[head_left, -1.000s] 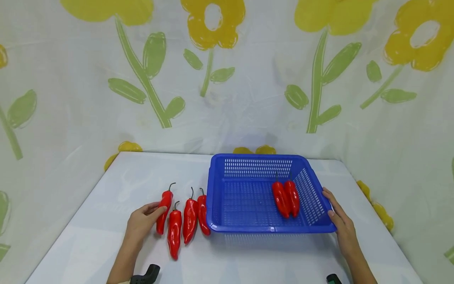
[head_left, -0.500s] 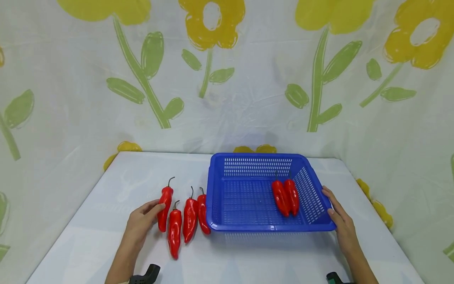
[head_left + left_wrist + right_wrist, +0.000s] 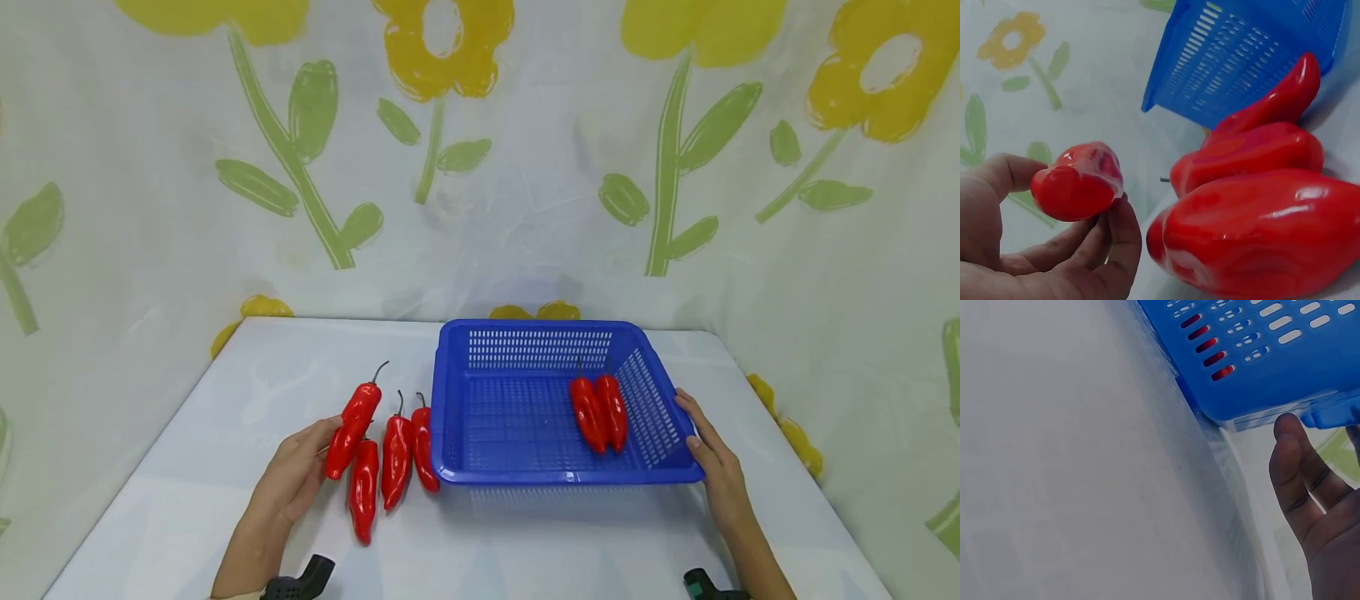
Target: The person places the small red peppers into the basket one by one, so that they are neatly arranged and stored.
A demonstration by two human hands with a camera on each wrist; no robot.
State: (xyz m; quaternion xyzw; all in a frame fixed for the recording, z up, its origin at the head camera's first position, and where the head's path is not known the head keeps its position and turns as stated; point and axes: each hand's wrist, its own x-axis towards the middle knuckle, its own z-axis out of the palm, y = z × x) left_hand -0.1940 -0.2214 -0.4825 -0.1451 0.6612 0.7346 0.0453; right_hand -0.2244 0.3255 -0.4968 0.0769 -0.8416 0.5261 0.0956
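Note:
My left hand (image 3: 294,471) holds a glossy red chili pepper (image 3: 354,429) between thumb and fingers. In the left wrist view the held pepper (image 3: 1079,187) is seen end-on, raised off the table. Three more red peppers lie in a row beside it: the nearest pepper (image 3: 363,492), a middle pepper (image 3: 397,458), and another pepper (image 3: 423,450) against the basket. A blue plastic basket (image 3: 570,477) stands to their right, with two red peppers (image 3: 588,415) lying at its right side. My right hand (image 3: 720,479) rests its fingers at the basket's right rim, fairly straight.
The white table (image 3: 525,550) runs back to a flower-print cloth (image 3: 540,208) that hangs behind and at both sides. Each wrist carries a dark strapped device; the left one (image 3: 300,579) shows near the bottom edge.
My left hand has lifted the leftmost pepper and tilted it so its stem leans right, over the nearest pepper's stem. My right hand stays at the basket, which has not moved.

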